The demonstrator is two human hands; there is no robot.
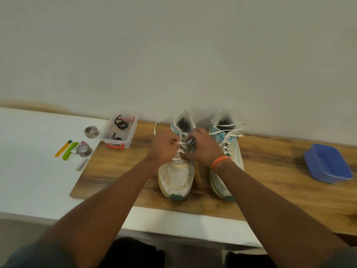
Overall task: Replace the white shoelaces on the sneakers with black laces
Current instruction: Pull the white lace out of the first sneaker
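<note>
Two white and light-blue sneakers stand side by side on a wooden board [119,176], toes toward me. Over the left sneaker [176,176] my left hand [164,146] pinches a strand of its white lace [180,149], and a loose end loops up beside that hand. My right hand [202,146] grips the tongue and lace area of the same shoe. The right sneaker [230,144] has its white lace [228,132] untied and spread loosely. Black laces [121,123] lie coiled in a clear plastic box [116,141] at the left.
A blue plastic tub [328,163] sits on the board at the right. On the white table [29,151] at the left lie two tape rolls [83,149], a yellow and a green stick, and a small white item. A wall stands close behind.
</note>
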